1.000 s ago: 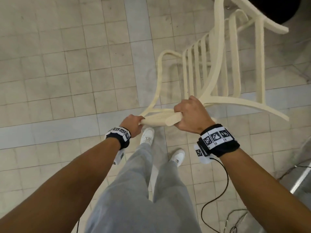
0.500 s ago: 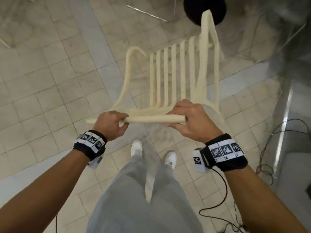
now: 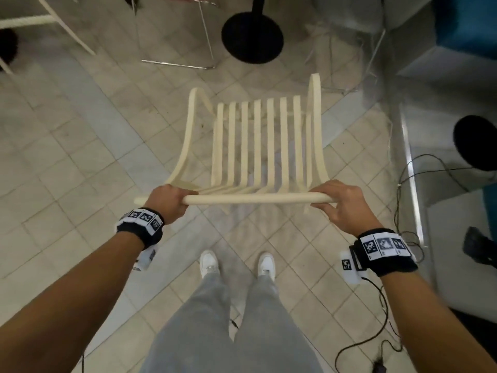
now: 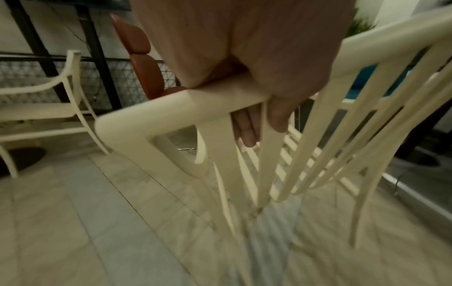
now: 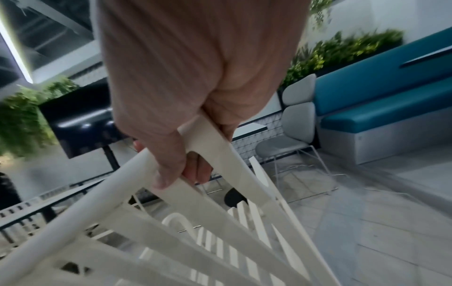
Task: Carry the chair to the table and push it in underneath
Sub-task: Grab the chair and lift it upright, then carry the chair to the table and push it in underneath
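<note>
A cream slatted chair (image 3: 258, 146) hangs in front of me above the tiled floor, its top rail (image 3: 255, 198) level across the head view. My left hand (image 3: 168, 201) grips the rail's left end, fingers curled round it (image 4: 247, 133). My right hand (image 3: 340, 203) holds the rail's right end, thumb and fingers wrapped round it (image 5: 171, 170). The table's black round base (image 3: 252, 37) and post stand on the floor just beyond the chair; its top is out of view.
A wire-legged red chair (image 3: 177, 36) stands left of the base, another cream chair (image 3: 32, 20) at far left. A grey chair (image 5: 288, 139) and a teal bench (image 5: 391, 100) lie to the right. Cables (image 3: 403, 200) trail on the floor at right, near a second black base (image 3: 476, 142).
The chair has swung round from tilted and sideways to square in front of me, the rail now level. My hands have moved apart to its two ends, and the table base has come closer.
</note>
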Demonstrator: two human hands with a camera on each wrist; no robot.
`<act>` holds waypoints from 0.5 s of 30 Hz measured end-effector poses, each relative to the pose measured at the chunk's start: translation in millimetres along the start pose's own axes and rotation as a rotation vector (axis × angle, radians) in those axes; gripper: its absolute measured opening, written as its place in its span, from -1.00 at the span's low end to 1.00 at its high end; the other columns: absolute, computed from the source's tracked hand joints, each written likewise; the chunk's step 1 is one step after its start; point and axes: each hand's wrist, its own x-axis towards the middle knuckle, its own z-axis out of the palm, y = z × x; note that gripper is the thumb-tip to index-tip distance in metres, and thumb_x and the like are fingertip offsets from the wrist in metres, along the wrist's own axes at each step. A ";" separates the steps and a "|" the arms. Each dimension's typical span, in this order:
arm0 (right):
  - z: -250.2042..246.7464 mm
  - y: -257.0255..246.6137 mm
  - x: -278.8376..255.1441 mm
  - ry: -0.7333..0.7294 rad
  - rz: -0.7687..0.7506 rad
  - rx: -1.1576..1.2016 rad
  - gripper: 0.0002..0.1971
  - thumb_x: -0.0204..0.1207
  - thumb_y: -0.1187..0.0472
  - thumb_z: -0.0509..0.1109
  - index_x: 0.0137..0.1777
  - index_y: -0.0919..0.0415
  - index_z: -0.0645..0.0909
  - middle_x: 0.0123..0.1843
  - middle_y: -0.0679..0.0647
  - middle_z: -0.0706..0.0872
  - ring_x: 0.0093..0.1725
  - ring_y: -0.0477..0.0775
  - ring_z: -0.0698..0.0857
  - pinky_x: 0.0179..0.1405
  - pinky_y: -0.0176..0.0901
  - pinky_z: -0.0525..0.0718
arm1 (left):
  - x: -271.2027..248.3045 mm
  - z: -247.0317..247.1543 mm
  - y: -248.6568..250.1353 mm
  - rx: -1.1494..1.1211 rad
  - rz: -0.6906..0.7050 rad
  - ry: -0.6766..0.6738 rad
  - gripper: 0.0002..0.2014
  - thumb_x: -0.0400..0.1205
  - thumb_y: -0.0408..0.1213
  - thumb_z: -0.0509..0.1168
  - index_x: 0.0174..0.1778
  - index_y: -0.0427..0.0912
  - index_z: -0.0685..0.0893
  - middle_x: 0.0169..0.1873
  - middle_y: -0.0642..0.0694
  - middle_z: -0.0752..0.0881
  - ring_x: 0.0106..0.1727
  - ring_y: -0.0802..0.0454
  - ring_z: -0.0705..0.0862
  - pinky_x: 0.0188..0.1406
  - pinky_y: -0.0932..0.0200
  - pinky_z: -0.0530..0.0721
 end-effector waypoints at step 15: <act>28.0 105.5 -36.3 0.018 0.467 -0.114 -0.76 0.33 0.33 0.61 -0.10 -0.03 0.83 -0.15 0.04 0.85 -0.16 0.17 0.80 -0.17 -0.11 0.69 | 15.8 9.8 101.1 0.218 0.045 -0.009 -0.79 0.48 -0.21 0.29 -0.07 0.09 0.79 -0.32 -0.01 0.75 -0.27 -0.11 0.73 -0.18 0.00 0.75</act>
